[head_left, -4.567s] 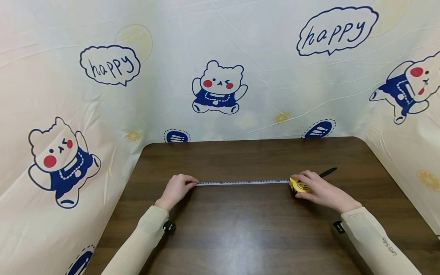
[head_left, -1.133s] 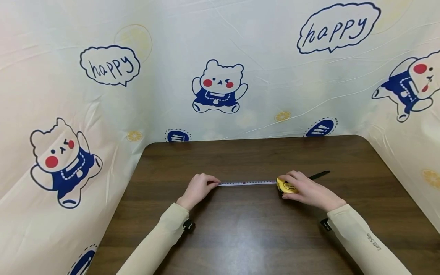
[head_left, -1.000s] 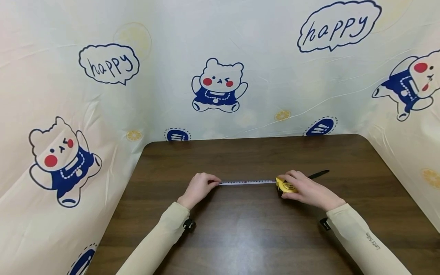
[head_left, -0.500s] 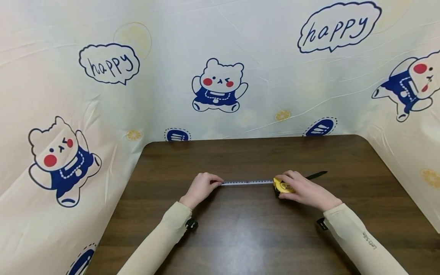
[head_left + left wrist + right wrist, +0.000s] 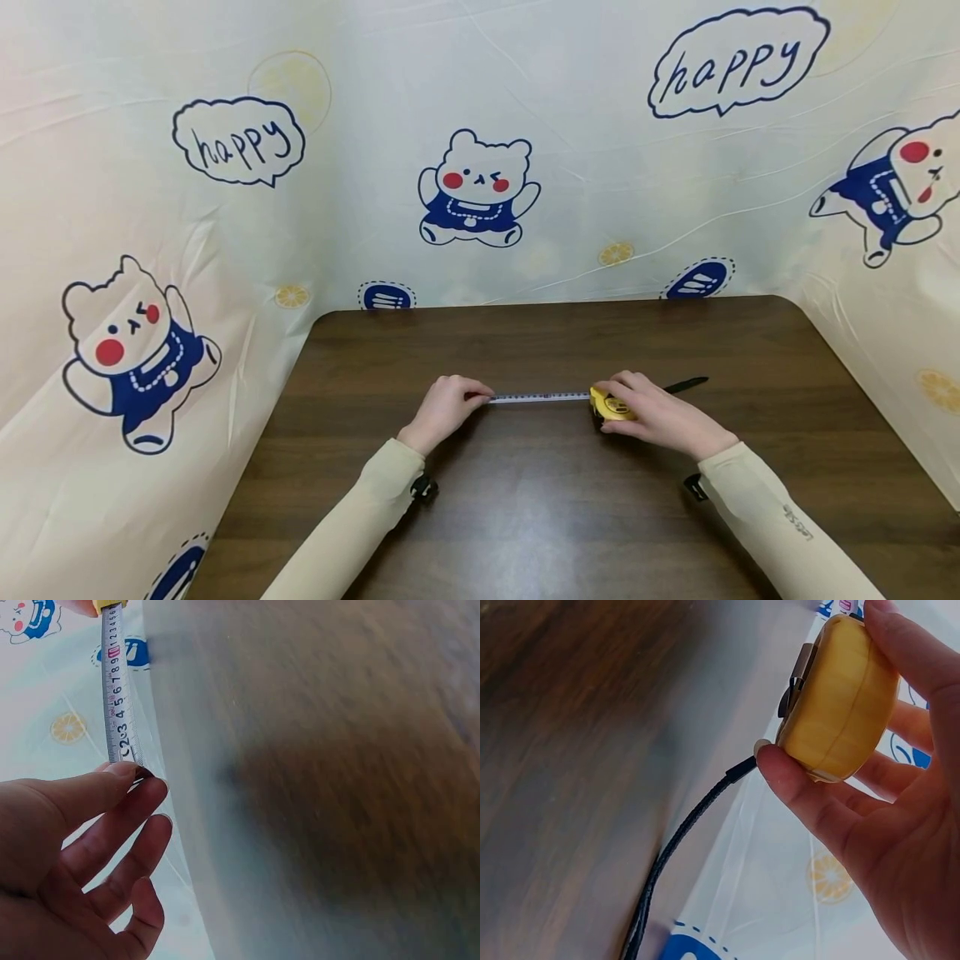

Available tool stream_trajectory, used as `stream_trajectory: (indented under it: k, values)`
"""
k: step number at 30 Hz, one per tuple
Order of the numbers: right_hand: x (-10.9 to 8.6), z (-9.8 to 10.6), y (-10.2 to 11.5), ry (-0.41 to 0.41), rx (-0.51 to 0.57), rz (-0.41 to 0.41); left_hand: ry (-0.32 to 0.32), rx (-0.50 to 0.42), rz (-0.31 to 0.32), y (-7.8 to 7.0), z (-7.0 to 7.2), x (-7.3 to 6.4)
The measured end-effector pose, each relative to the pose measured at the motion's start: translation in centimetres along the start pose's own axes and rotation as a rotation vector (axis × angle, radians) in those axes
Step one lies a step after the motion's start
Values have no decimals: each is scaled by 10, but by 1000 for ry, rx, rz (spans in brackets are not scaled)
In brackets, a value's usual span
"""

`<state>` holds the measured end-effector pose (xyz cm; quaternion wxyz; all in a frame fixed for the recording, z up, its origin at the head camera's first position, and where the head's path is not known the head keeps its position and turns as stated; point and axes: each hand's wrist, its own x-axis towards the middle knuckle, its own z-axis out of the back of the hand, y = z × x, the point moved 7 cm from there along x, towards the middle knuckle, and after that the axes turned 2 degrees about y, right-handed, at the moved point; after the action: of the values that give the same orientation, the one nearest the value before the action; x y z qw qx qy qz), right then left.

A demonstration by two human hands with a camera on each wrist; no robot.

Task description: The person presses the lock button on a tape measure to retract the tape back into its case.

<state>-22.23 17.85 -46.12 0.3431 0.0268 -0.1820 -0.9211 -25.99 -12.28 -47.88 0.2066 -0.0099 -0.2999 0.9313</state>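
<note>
We see a yellow tape measure (image 5: 609, 405) a little right of the middle of the worktop (image 5: 525, 517), nearer to the far edge than to the foot of the view. Its blade (image 5: 540, 397) runs out toward the left edge, roughly in line with the far edge; we cannot tell whether it touches the wood.

At the end of the blade is the left hand (image 5: 442, 410). We find its grip clamped: thumb and index finger pinch the tip, while in the left wrist view the other fingers curl loosely, apart from it.

The right hand (image 5: 660, 414) has its grip clamped on the case of the tape measure, thumb and fingers on opposite sides. From that case we follow a black strap (image 5: 686, 384), which in the head view points toward the far right corner.

Both forearms wear pale sleeves (image 5: 352, 517). Beyond the far edge and along both sides we see a printed cloth (image 5: 585, 100) with cartoon bears.
</note>
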Motion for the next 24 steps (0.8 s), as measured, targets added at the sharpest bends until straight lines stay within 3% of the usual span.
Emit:
stream_trajectory:
  k: [24]
  values:
    - [9, -5, 6, -13, -14, 26, 11, 8, -37, -11, -7, 7]
